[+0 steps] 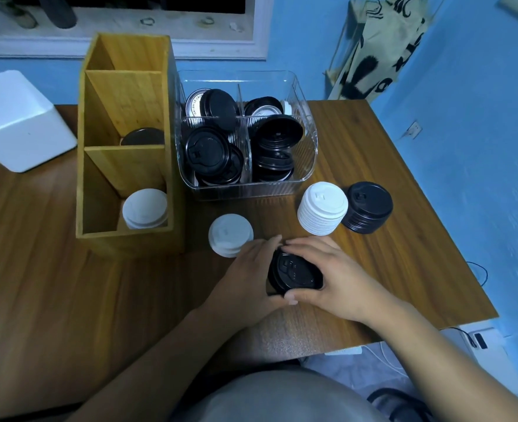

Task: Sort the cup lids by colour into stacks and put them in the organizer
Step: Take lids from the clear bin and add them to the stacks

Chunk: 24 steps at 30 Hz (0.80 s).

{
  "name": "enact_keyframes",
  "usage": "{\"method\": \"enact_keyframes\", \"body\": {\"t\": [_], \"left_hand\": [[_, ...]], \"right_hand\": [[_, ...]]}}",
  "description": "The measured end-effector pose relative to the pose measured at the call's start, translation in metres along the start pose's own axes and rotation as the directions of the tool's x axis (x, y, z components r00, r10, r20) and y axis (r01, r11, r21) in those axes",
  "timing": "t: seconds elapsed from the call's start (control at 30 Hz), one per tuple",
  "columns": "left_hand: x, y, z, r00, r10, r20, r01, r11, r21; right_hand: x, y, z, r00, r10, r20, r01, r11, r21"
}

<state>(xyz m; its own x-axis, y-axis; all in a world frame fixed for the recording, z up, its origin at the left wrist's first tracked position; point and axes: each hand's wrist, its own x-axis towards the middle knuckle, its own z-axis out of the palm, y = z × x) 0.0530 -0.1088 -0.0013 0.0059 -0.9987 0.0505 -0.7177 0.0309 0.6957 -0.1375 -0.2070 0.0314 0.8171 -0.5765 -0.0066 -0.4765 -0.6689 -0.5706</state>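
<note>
Both hands cup a short black stack (294, 274) from opposite sides. The left hand (248, 269) and right hand (340, 278) have their fingers (306, 245) curled round its rim, probably to square the lids so they nest. It sits tilted, low over the table (68, 269); whether it touches the wood I cannot tell. Sorted piles wait apart by colour: a small white stack (230, 234) by the left hand, and a taller white stack (321, 208) just beside a black pile (368, 207). The lids are thin moulded plastic, round, with ribbed edges. The wooden organizer (129, 243) holds white lids (145, 208) in its near compartment and a dark lid (142, 137) in the middle one. A clear ridged bin (311, 147) holds loose lids (209, 150).
</note>
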Motion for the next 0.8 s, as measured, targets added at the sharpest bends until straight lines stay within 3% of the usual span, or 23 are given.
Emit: {"method": "enact_keyframes", "body": {"t": [0.2, 0.8], "left_hand": [[0.0, 0.001, -0.005, 0.999, -0.008, 0.032, 0.009, 0.999, -0.031], [-0.002, 0.0, -0.004, 1.0, 0.029, -0.005, -0.029, 1.0, -0.006]], "right_hand": [[0.001, -0.003, 0.004, 0.999, 0.025, -0.048, -0.024, 1.0, 0.017], [0.009, -0.015, 0.009, 1.0, 0.02, 0.005, -0.019, 0.973, -0.231]]}}
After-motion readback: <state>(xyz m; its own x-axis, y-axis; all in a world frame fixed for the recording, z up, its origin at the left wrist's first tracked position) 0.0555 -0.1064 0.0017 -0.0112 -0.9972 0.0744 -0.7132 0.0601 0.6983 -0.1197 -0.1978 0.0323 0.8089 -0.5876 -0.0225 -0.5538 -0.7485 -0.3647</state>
